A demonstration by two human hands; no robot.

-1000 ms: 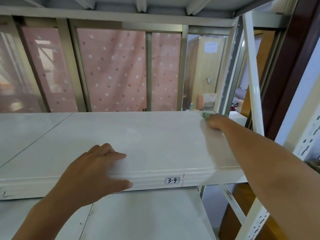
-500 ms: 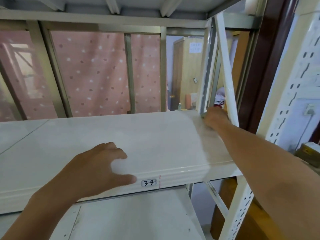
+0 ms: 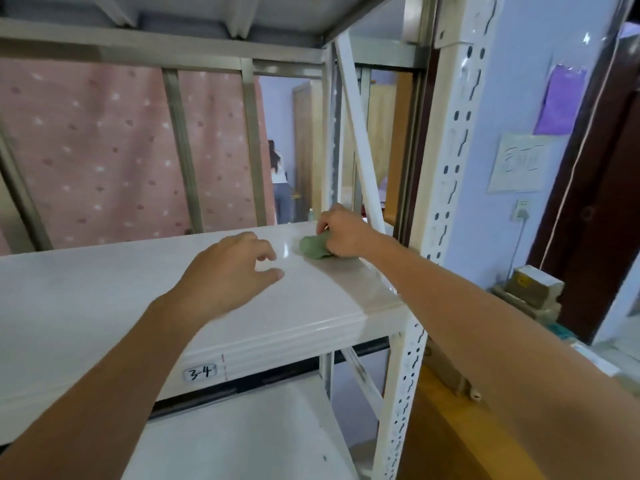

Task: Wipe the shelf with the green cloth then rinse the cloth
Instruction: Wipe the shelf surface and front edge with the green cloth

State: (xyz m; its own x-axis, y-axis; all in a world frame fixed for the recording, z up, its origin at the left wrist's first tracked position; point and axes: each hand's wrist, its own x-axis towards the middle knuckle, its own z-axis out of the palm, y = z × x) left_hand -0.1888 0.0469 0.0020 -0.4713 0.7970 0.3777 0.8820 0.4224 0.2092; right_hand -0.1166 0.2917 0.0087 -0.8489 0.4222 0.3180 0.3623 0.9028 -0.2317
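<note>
Right hand [image 3: 343,233] gripped the small balled-up green cloth [image 3: 313,248], fingers curled over it, pressing it onto the glossy white shelf board [image 3: 104,306]. Cloth sat near the far right corner, just beside the white diagonal metal brace [image 3: 360,157]. Left hand [image 3: 228,271] held nothing, fingers loose and slightly spread over the middle of the board. It was blurred, so could not tell whether it touched the surface.

Risks, as judged:
- Cloth was wadded into a lump, so only a narrow patch met the board. Streaks and missed strips were likely, especially across the wide span to the left.
- Corner was tight. Knuckles could knock the brace or the white perforated steel upright [image 3: 446,168], and the cloth could snag on its slots.
- Right edge was open, so a sideways stroke could carry the cloth off, down to the lower white shelf [image 3: 242,438] or the floor.
- Back edge looked open too. A hard push could send the cloth behind the rack, toward the pink dotted curtain [image 3: 104,150].
- Board looked slick. If the left hand leaned on it for support, it could slide or leave prints.
- Arm was at long reach, so pressure at the back was probably weak.

Rinsing was not yet begun; no tap or sink in view.
</note>
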